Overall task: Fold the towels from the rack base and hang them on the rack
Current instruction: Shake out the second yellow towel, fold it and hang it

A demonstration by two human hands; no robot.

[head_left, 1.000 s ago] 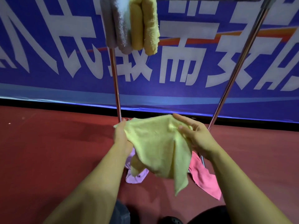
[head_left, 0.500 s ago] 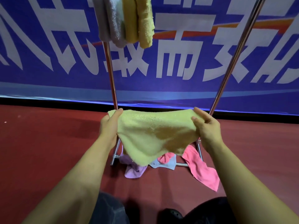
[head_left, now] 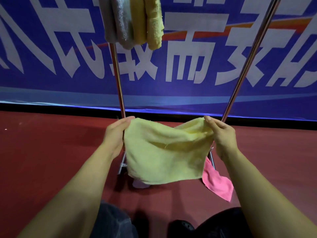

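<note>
My knees in dark trousers [head_left: 111, 220] sit at the bottom of the view, and my forearms reach forward over the red floor [head_left: 42, 160]. My left hand [head_left: 116, 134] and right hand [head_left: 221, 136] are held well apart, each pinching a top corner of the pale yellow towel [head_left: 164, 152], which hangs spread open between them with its upper edge sagging in the middle. Behind and below the towel lies the rack base [head_left: 122, 166], mostly hidden; a pink towel [head_left: 217, 182] trails off it onto the floor at the right, and a pale scrap [head_left: 139, 184], perhaps lilac, peeks out under the yellow one's lower edge. Two metal poles [head_left: 118, 79] rise from the base. Near the top of the left pole hang folded towels: grey ones [head_left: 118, 21] and, just beside them, darker yellow ones [head_left: 149, 23]. Farthest back stands a blue banner [head_left: 51, 83] with large white characters.
</note>
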